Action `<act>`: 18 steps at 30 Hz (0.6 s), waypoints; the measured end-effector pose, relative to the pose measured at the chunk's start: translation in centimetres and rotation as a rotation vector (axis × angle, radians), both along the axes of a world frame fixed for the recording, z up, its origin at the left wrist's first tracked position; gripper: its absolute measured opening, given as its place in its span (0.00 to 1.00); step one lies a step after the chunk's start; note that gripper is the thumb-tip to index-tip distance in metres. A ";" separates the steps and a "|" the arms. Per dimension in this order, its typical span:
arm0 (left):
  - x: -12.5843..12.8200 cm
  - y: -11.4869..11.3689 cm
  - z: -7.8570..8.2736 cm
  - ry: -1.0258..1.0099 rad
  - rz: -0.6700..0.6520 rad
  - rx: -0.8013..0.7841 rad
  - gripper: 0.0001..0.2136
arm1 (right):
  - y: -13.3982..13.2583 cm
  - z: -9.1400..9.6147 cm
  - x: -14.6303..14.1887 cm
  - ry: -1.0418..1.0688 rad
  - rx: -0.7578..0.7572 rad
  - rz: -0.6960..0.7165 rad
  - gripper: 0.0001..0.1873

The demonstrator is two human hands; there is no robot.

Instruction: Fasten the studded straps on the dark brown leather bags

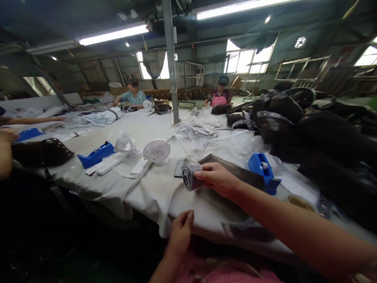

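Through the head camera I monitor both hands at a white-covered table [159, 192]. The right hand [217, 179] is clamped on a rolled grey strip [189, 179], thumb and fingers closed around its right side, the coiled end facing left. The roll is above the near part of the table, just beside a small flat rectangular piece [179, 168]; I cannot tell whether it touches the surface. The left hand [180, 232] is at the table's near edge, below the roll and apart from it, thumb and fingers together; I cannot tell whether anything thin is pinched there.

A dark brown sheet [237, 169] lies partly behind the right forearm. A blue tape dispenser [262, 169] stands to the right of this sheet. A white desk fan [157, 150] stands left of the roll.
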State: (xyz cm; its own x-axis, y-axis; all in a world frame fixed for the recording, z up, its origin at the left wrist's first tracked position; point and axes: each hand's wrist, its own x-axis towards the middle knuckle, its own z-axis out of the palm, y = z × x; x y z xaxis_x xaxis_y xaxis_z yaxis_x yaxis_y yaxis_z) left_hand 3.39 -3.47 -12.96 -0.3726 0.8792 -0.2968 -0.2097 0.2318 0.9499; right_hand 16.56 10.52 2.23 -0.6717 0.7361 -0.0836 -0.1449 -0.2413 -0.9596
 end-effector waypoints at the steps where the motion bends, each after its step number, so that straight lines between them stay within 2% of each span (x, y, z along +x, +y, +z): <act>1: 1.0 0.9 -0.1 0.009 -0.068 -0.014 0.28 | 0.3 0.9 0.5 0.040 0.027 -0.018 0.21; 7: 8.5 7.8 1.1 0.053 -0.309 -0.073 0.33 | 0.6 4.7 4.2 0.233 0.114 -0.147 0.20; 12: 13.5 12.7 3.3 0.071 -0.399 -0.134 0.35 | 0.2 5.8 8.1 0.258 0.123 -0.202 0.20; 15: 15.3 13.3 4.6 0.065 -0.456 -0.152 0.37 | -0.3 5.2 10.3 0.254 0.123 -0.216 0.20; 18: 16.5 12.2 5.6 0.186 -0.464 -0.065 0.30 | -1.0 4.3 11.9 0.250 0.120 -0.213 0.19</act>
State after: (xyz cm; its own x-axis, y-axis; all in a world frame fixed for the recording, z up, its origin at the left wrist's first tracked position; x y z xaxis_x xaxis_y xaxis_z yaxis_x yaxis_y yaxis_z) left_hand 19.84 8.76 -7.38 0.0017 0.9466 -0.3224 0.1008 0.3206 0.9418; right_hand 28.43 9.52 6.54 -0.4905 0.8566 0.1601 -0.4143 -0.0676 -0.9076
